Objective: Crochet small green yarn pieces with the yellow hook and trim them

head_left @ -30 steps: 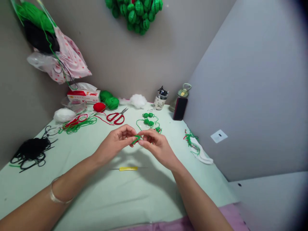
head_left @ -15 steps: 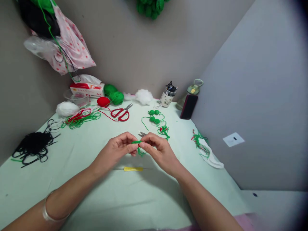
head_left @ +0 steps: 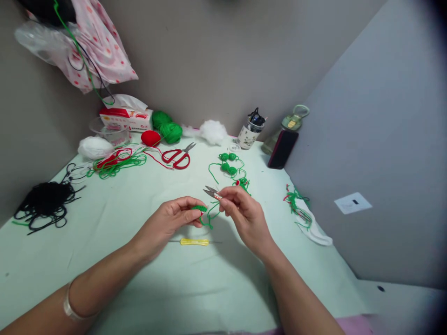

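Step in hand (our judgement): yarn-tail trimming on a small crocheted piece, at the get-ready stage. We have it at the tips of the left hand, green w/ a bit of red, thumb & fingers pinched on it. Our right hand grips small snips, fingers clenched round the handle, blades parted & pointing L, above & just R of the piece, not touching it. A green yarn tail hangs btwn LH tips & RH tips; can't tell if RH pinches it too.

Next move, as we judge it: calls for the LH to keep the piece steady w/ tail clear, blades brought down to the tail near its base, w/o nicking stitches.

Counts (rel. to fingers):
- crocheted piece ×1, in LH tips; snips ×1, in RH
- yellow-handled hook ×1, just nearer us than LH fingertips
- green balls ×4, in 2 prs, beyond RH tips
- red-green bit ×1, just past RH knuckles; partly hidden, cnt approx.
- red-handled scissors ×1, beyond LH fingers
- red ball ×1, farther, L of scissors
- green skeins, appar. ×2, behind red ball
- white fluff, 1 main clump, far beyond both hands' tips
- black yarn heap ×1, well L of LH fingers
- phone ×1, far R beyond RH fingers
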Demonstrator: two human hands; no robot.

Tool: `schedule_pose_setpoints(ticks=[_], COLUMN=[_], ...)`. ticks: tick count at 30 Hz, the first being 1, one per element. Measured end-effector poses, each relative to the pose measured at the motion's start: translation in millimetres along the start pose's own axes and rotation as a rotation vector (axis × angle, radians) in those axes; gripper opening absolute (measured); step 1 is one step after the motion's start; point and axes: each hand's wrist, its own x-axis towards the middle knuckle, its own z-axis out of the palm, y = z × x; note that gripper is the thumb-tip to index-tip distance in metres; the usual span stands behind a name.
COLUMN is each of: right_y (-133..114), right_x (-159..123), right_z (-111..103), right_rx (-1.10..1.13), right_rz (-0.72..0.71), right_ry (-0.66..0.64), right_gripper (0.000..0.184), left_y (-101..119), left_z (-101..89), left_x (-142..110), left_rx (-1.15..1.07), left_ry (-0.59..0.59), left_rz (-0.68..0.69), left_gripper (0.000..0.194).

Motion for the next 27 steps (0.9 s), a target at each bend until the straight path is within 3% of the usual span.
schedule_pose_setpoints(ticks=[2,8,18,27], right_y=[-0.3,-1.1,1.9,4.3], right_x=[1.5,1.3,0.3,1.4], right_z=[-2.4,-3.7,-8.1,-12.0], right_rx=[-0.083,-0.3,-0.436,-0.287], right_rz=[-0.097,-0.315,-0.335,-0.309], right_ry=[0.029,0.034,-0.023,-0.145], right_gripper=[0.009,0.019,0.023,0.02], left_y=[1.2,0.1,-1.6,-1.8], left_z=[-0.8,-4.3,-5.4,-6.6], left_x=[-0.8,-2.3,-2.2,-4.1], left_rx=[0.02,0.069,0.112,0.072], left_ry=[0.001,-0.032,-0.067,-0.162], left_rz=[0.009,0.044,0.06,-0.001], left_gripper=[0.022,0.021,0.02,0.021])
